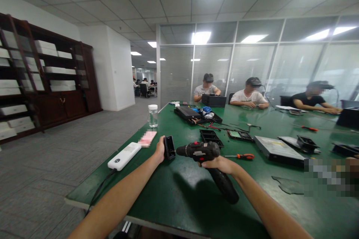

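In the head camera's view, a person at a green table (pixel 157 198) steadies a small black housing (pixel 169 148) in the left hand (pixel 160 150), the fingers gripping its left side and holding it tilted up over the table's near left part. The right hand (pixel 217 164) is wrapped around the handle of a black cordless drill (pixel 199 151), its nose pointed left at the housing; whether the bit touches it cannot be told. Left of the hands lie a white device (pixel 125 156) with a dark cable and a pink object (pixel 147 139), partly blurred, with a clear, white-capped bottle (pixel 153 115) beyond. A black tray (pixel 211 137) sits behind the drill, and an orange-and-black screwdriver (pixel 245 156) lies just to its right, near a flat metal case (pixel 277 149). Across the table, one co-worker (pixel 207 91) sits behind a black box (pixel 214 100), a second (pixel 250 97) in white beside them, and a third (pixel 311 99) in black farther right.
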Tool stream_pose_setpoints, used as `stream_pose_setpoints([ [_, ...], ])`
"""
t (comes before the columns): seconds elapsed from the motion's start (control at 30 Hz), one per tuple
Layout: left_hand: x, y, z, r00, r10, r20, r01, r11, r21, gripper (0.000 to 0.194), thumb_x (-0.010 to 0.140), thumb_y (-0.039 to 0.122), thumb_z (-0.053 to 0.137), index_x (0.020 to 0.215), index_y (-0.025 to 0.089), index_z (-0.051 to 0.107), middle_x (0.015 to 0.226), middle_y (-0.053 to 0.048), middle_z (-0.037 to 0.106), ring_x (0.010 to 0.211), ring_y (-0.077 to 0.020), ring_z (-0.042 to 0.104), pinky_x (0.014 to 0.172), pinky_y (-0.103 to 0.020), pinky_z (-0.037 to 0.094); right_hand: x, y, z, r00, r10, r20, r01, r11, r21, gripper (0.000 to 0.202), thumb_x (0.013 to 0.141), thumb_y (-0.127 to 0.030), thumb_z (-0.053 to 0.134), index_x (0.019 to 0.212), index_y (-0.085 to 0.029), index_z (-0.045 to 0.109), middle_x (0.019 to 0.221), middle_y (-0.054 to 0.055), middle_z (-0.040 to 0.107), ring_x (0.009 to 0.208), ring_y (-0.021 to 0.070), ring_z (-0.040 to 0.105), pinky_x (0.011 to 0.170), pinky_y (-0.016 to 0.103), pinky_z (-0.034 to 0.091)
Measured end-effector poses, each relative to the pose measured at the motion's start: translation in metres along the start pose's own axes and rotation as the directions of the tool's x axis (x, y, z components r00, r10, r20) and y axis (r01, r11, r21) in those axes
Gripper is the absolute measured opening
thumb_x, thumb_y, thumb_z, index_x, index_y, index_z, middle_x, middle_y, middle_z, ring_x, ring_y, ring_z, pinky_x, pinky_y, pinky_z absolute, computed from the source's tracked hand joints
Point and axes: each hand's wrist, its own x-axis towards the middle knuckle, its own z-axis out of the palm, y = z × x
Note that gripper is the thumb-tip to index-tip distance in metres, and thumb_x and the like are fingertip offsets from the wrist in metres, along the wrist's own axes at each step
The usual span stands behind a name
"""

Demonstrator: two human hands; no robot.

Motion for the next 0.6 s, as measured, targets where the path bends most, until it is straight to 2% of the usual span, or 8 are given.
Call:
stream_pose_setpoints([
  [0.1,0.0019,-0.0009,-0.0010,0.998,0.054,0.040,-0.056,0.997,0.057,0.034,0.067,0.051,0.053,0.067,0.017,0.053,0.054,0.000,0.051,0.045,-0.0154,0.051,0.046,-0.029,0.044,-0.0005,-0.0013,0.0004,0.999,0.027,-0.019,-0.027,1.000,-0.010,0.037,0.071,-0.042,0.060,0.095,-0.013,0.062,0.088,0.005,0.060,0.086,0.0207,0.052,0.083,0.035,0.040],
  [0.23,0.0048,-0.0025,-0.0023,0.994,0.100,0.034,-0.102,0.992,0.073,0.033,0.068,0.051,0.052,0.065,0.017,0.051,0.052,0.000,0.050,0.045,-0.0153,0.050,0.045,-0.029,0.044,-0.0004,-0.0011,0.0013,0.999,0.041,-0.031,-0.041,0.999,-0.015,0.033,0.072,-0.041,0.059,0.087,-0.013,0.063,0.084,0.005,0.059,0.082,0.0201,0.052,0.079,0.033,0.041],
  [0.6,-0.0004,-0.0007,-0.0006,0.994,0.101,0.042,-0.105,0.990,0.095,0.033,0.069,0.051,0.050,0.070,0.018,0.052,0.054,-0.001,0.053,0.045,-0.0172,0.052,0.046,-0.032,0.046,0.0000,0.0012,0.0019,0.998,0.049,-0.036,-0.049,0.999,0.004,0.030,0.072,-0.040,0.058,0.085,-0.012,0.063,0.083,0.005,0.060,0.081,0.0197,0.052,0.078,0.033,0.040],
])
